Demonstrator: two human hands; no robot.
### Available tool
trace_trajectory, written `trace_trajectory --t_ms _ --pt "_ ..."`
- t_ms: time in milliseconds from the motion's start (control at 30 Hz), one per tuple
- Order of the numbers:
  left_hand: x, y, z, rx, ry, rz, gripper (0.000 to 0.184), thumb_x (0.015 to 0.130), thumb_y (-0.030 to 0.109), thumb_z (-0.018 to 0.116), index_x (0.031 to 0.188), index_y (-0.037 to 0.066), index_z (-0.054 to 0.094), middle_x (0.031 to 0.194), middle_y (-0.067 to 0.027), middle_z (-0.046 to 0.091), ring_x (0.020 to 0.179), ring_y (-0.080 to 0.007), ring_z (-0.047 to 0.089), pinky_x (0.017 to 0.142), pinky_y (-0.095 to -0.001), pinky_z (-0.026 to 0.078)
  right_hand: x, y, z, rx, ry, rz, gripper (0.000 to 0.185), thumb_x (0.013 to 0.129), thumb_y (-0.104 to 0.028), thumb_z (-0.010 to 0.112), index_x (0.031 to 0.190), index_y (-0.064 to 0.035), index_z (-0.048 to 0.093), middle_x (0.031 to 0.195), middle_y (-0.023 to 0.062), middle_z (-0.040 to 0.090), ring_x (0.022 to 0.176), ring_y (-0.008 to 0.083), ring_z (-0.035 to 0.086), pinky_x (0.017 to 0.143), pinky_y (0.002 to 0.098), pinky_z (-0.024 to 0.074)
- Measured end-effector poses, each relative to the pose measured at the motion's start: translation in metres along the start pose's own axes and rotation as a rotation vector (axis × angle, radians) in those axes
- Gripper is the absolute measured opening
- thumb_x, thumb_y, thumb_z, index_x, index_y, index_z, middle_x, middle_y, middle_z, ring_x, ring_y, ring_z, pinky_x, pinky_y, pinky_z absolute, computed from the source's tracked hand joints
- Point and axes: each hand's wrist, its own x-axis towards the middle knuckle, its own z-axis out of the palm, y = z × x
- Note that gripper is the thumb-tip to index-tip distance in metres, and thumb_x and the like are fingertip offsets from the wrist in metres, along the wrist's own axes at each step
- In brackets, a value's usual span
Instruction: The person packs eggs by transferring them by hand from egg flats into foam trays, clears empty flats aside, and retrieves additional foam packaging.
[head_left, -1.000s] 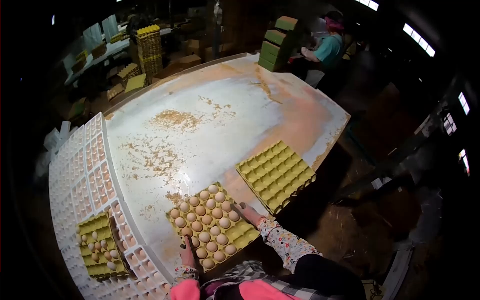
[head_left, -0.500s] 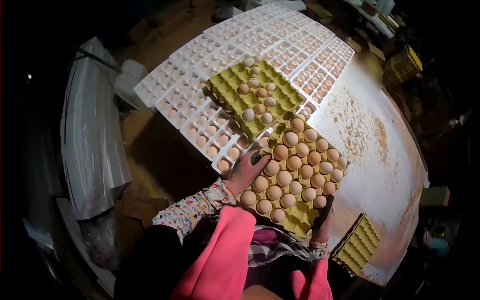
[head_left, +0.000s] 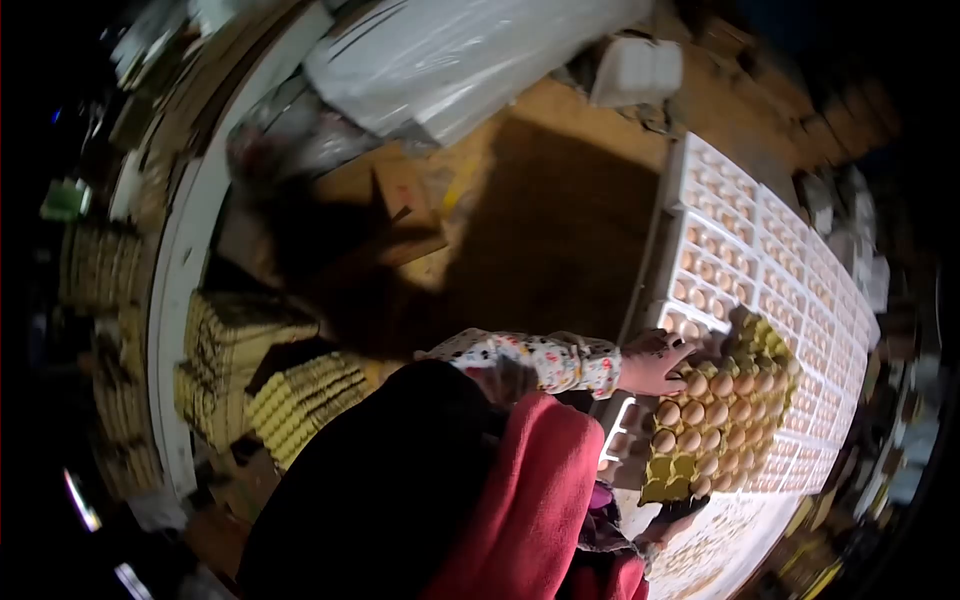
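Observation:
A yellow-green egg tray (head_left: 662,482) full of brown and pale eggs (head_left: 716,412), except for some bare cups at its near corner, is between my hands. My left hand (head_left: 652,368), below a floral sleeve, is closed on its left edge. At the near right edge is my right hand (head_left: 678,522), dark-covered at the fingers and gripping the tray; part of it is hidden. Just beyond, a second egg tray (head_left: 762,338) lies partly covered by the first. White foam trays (head_left: 715,255) with eggs in their pockets spread out under and behind both.
Stacked egg trays (head_left: 235,350) stand at the left, with a tilted stack (head_left: 308,402) beside them. A cardboard box (head_left: 405,205) and plastic-wrapped white bundle (head_left: 450,70) are on the floor side. The white table surface (head_left: 735,540) carries scattered crumbs.
My view has swung left, so the table and trays now appear at the right, and the floor and stacked egg trays have come into view. Both hands stay on the same tray.

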Motion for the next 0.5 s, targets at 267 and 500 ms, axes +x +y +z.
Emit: trace_trajectory --t_ms 267,500 --pt "-0.321 -0.097 -0.095 0.326 0.369 -0.818 0.061 0.077 0.050 0.062 0.118 0.005 0.057 0.106 -0.0188 0.063 0.102 -0.0349 0.059 0.088 -0.0448 0.047 -0.012 -0.096 0.118 -0.871 0.105 -0.942 0.050 0.096 -0.032 0.049 0.136 -0.0029 0.043 0.136 0.0149 0.048 0.119 0.0283 0.051 0.099 0.0372 0.0416" --pt "-0.462 -0.150 -0.121 0.248 0.768 -1.248 0.070 0.082 0.054 0.055 0.128 0.002 0.049 0.119 -0.0221 0.057 0.113 -0.0387 0.052 0.096 -0.0466 0.041 -0.104 -0.049 0.378 -0.200 -0.911 -0.652 0.048 0.092 -0.009 0.053 0.136 0.0035 0.038 0.137 0.0187 0.044 0.127 0.0292 0.041 0.108 0.0363 0.0292"
